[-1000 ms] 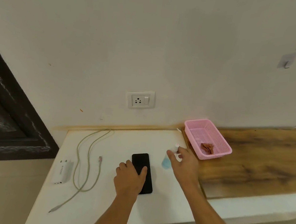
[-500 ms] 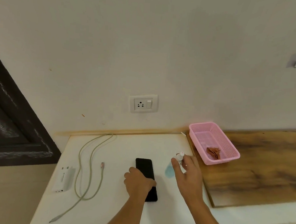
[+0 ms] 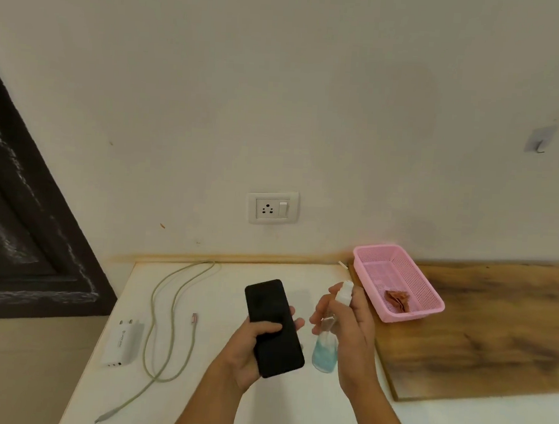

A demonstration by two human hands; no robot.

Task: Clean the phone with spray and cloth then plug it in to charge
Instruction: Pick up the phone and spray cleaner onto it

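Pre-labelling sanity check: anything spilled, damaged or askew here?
Nothing stands out. The left hand grips the phone, the right hand the spray bottle; no spill visible. The cloth lies crumpled in the pink basket.

The phone (image 3: 272, 324) showed glossy black glass. The spray bottle (image 3: 328, 344) was clear plastic, its cap white. The pink basket (image 3: 427, 308), far right, was perforated plastic. The bench (image 3: 213, 389) looked smooth matt white; the board (image 3: 495, 329) was grained wood.

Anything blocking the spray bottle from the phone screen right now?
Nothing visible. The right hand holds the clear, white-capped spray bottle of blue liquid beside the black slab phone gripped by the left hand; the gap between them is open.
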